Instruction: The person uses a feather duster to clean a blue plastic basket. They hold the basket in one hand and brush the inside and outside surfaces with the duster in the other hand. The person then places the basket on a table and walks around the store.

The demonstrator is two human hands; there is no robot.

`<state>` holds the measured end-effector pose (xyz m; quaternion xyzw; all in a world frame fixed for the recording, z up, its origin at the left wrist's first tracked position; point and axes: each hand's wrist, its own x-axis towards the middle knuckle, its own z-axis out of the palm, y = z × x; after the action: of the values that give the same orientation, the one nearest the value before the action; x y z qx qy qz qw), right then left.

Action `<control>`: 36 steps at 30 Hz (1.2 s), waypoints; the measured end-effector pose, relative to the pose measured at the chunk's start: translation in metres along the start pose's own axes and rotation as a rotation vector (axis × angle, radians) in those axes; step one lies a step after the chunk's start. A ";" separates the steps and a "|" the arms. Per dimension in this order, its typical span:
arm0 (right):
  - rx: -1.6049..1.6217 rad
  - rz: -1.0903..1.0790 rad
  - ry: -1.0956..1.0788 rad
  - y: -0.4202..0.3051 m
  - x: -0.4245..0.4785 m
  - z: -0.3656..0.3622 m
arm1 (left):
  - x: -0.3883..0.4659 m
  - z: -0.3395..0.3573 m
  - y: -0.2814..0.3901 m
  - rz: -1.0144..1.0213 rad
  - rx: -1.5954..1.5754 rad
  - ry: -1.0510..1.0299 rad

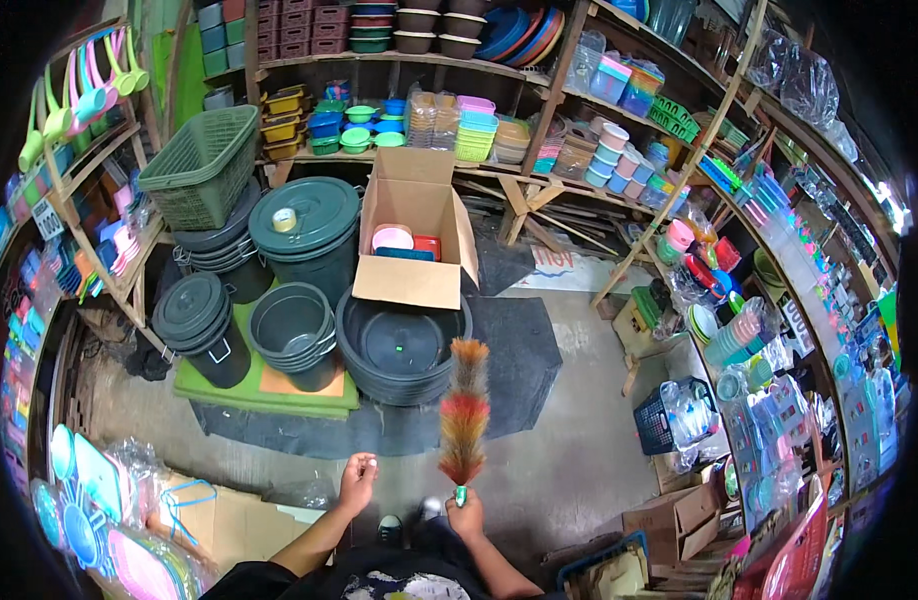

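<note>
My right hand [466, 515] grips the green handle of a feather duster [463, 420]. Its orange, red and grey-brown bristles point up and away from me. To the left, my left hand [358, 484] is raised over the floor with its fingers curled, and I see nothing held in it. Beyond the duster's tip stands a stack of wide black plastic tubs [400, 386]. An open cardboard box [406, 283] rests at the back of that stack. Inside the box are a pink basin [392, 237], a red container [427, 245] and a blue one [403, 254].
Lidded dark bins [303, 214] stand at the left, one bearing a roll of tape [284, 220]. Beside them are stacked black pails [292, 322] on a green mat [271, 401]. Wooden shelves of plasticware [496, 161] curve around. A navy basket [654, 431] sits at the right.
</note>
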<state>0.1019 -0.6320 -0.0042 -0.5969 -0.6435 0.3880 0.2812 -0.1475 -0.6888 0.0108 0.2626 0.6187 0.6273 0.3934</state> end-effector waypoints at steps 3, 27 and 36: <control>-0.027 0.023 -0.015 -0.005 0.047 0.002 | 0.045 0.006 -0.006 0.039 -0.042 -0.017; -0.009 -0.023 -0.096 -0.044 0.274 0.023 | 0.236 0.063 0.017 -0.040 0.073 -0.019; 0.103 0.323 0.201 -0.056 0.231 0.010 | 0.313 0.118 0.026 -0.071 0.135 -0.489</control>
<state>0.0329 -0.4047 0.0141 -0.7131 -0.4874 0.3988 0.3081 -0.2282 -0.3637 -0.0012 0.4104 0.5544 0.4882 0.5347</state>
